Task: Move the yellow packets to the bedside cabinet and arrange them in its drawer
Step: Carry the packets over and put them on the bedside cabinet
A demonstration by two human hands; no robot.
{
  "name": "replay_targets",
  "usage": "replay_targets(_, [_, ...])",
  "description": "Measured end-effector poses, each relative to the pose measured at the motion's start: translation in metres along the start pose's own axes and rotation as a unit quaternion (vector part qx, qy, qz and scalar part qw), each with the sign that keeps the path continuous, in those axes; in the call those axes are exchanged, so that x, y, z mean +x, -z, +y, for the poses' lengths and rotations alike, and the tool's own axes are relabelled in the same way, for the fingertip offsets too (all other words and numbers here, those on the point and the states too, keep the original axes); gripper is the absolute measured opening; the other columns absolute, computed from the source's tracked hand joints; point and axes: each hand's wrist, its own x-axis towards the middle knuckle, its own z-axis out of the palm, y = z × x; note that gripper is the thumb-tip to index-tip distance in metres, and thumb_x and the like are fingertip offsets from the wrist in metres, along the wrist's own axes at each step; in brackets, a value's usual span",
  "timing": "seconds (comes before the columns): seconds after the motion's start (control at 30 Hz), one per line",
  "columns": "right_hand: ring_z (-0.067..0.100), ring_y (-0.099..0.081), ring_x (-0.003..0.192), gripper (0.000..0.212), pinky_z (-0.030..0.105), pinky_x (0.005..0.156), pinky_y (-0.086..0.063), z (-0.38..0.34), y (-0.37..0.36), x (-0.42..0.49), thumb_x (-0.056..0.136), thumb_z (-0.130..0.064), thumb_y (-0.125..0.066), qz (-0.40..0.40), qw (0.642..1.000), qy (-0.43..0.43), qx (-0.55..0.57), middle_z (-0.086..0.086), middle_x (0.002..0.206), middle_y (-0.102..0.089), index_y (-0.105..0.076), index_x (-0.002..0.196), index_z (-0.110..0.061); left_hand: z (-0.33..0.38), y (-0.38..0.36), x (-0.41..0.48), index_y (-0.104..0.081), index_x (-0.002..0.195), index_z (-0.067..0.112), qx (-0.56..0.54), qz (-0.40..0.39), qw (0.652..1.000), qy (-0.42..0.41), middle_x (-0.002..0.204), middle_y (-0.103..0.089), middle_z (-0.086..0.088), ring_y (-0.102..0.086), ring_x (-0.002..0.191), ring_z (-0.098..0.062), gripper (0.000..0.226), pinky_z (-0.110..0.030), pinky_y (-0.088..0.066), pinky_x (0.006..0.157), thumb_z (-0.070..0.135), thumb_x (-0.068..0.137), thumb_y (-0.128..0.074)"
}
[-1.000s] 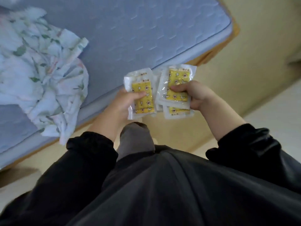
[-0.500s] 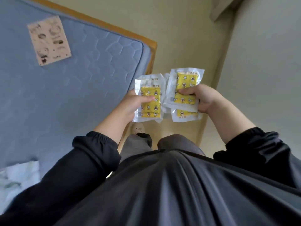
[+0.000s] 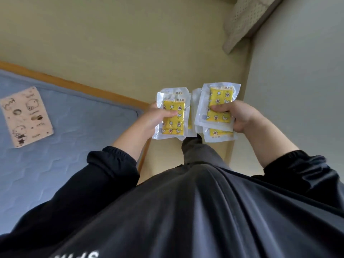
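The view had swung from the mattress point(image 3: 65, 131) toward open floor point(image 3: 130, 43). Left hand point(image 3: 152, 120) and right hand point(image 3: 242, 116) each gripped a loose stack of yellow packets point(image 3: 173, 118), carried mid-air. The slick, fanned stacks could shed one while walking.

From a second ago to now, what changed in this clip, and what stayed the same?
The view swung: the mattress slid to the left, the floral cloth dropped out of view, a pink card came in. Nothing taken or let go: the left hand and right hand each still grip a stack of packets, side by side.
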Motion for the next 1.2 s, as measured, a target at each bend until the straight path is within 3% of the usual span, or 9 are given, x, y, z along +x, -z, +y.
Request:
replay_targets(0.1, [0.029,-0.071,0.089,0.032,0.05,0.076,-0.056,-0.082,0.022,0.032,0.079,-0.002,-0.068,0.003,0.999,0.006,-0.036,0.013,0.104,-0.071,-0.065,0.11,-0.006,0.044,-0.023,0.031,-0.066,0.098,0.016,-0.052,0.012,0.999,0.0,0.085,-0.074,0.003,-0.067,0.093,-0.022,0.025,-0.034,-0.056,0.077,0.005,0.077,-0.074])
replay_targets(0.2, [0.03,-0.07,0.092,0.031,0.051,0.079,-0.055,-0.153,0.03,0.064,0.078,-0.002,-0.07,-0.009,0.996,0.011,-0.085,0.013,0.102,-0.072,-0.067,0.108,-0.006,0.082,-0.039,0.057,-0.066,0.11,0.01,-0.092,0.029,0.995,0.018,0.099,-0.074,-0.004,-0.067,0.1,-0.023,0.042,-0.041,-0.053,0.09,0.011,0.07,-0.078])
replay_targets(0.33, [0.027,-0.069,0.092,0.022,0.048,0.08,-0.055,-0.223,0.008,0.102,0.081,-0.001,-0.066,-0.048,0.989,0.004,-0.137,0.01,0.101,-0.071,-0.067,0.101,-0.01,0.134,-0.032,0.087,-0.065,0.111,0.007,-0.145,0.046,0.988,0.027,0.099,-0.074,-0.009,-0.071,0.088,-0.023,0.029,-0.036,-0.059,0.07,0.002,0.083,-0.067])
replay_targets(0.43, [0.024,-0.07,0.084,0.018,0.042,0.07,-0.056,-0.264,-0.023,0.134,0.084,0.001,-0.062,-0.08,0.985,-0.006,-0.153,0.007,0.093,-0.072,-0.067,0.097,-0.011,0.17,-0.006,0.11,-0.067,0.099,0.009,-0.168,0.072,0.983,0.004,0.086,-0.075,-0.006,-0.072,0.08,-0.022,0.019,-0.036,-0.06,0.067,-0.002,0.083,-0.065])
replay_targets(0.57, [0.024,-0.072,0.077,0.019,0.037,0.06,-0.058,-0.319,-0.082,0.185,0.082,0.005,-0.063,-0.108,0.974,-0.015,-0.198,0.007,0.085,-0.074,-0.068,0.092,-0.01,0.218,0.042,0.139,-0.066,0.095,0.011,-0.202,0.109,0.973,-0.004,0.085,-0.074,-0.006,-0.073,0.076,-0.02,0.018,-0.033,-0.06,0.064,-0.003,0.085,-0.064])
replay_targets(0.67, [0.025,-0.072,0.076,0.018,0.041,0.067,-0.058,-0.361,-0.138,0.225,0.08,0.007,-0.064,-0.126,0.965,-0.022,-0.23,0.007,0.081,-0.074,-0.068,0.089,-0.008,0.252,0.089,0.158,-0.066,0.101,0.011,-0.226,0.143,0.963,-0.001,0.099,-0.073,-0.011,-0.071,0.091,-0.027,0.022,-0.04,-0.059,0.075,-0.001,0.083,-0.066])
replay_targets(0.8, [0.024,-0.071,0.069,0.017,0.038,0.06,-0.058,-0.418,-0.222,0.261,0.08,0.008,-0.063,-0.15,0.952,-0.038,-0.265,0.008,0.078,-0.072,-0.068,0.089,-0.006,0.3,0.155,0.18,-0.065,0.103,0.012,-0.264,0.202,0.943,0.014,0.103,-0.072,-0.012,-0.07,0.096,-0.028,0.024,-0.045,-0.056,0.083,0.0,0.082,-0.068])
replay_targets(1.03, [0.03,-0.068,0.092,0.019,0.048,0.084,-0.055,-0.509,-0.353,0.309,0.075,0.004,-0.071,-0.191,0.914,-0.033,-0.357,0.015,0.1,-0.069,-0.068,0.092,-0.003,0.374,0.245,0.213,-0.065,0.101,0.013,-0.326,0.269,0.906,0.015,0.098,-0.073,-0.008,-0.071,0.089,-0.023,0.024,-0.039,-0.058,0.075,0.002,0.081,-0.07])
replay_targets(1.2, [0.033,-0.069,0.093,0.024,0.048,0.08,-0.056,-0.583,-0.437,0.362,0.076,0.005,-0.068,-0.224,0.889,-0.029,-0.398,0.017,0.104,-0.069,-0.068,0.099,-0.001,0.434,0.318,0.256,-0.066,0.095,0.012,-0.375,0.297,0.878,-0.003,0.079,-0.074,-0.001,-0.071,0.07,-0.015,0.018,-0.029,-0.057,0.056,-0.001,0.082,-0.068])
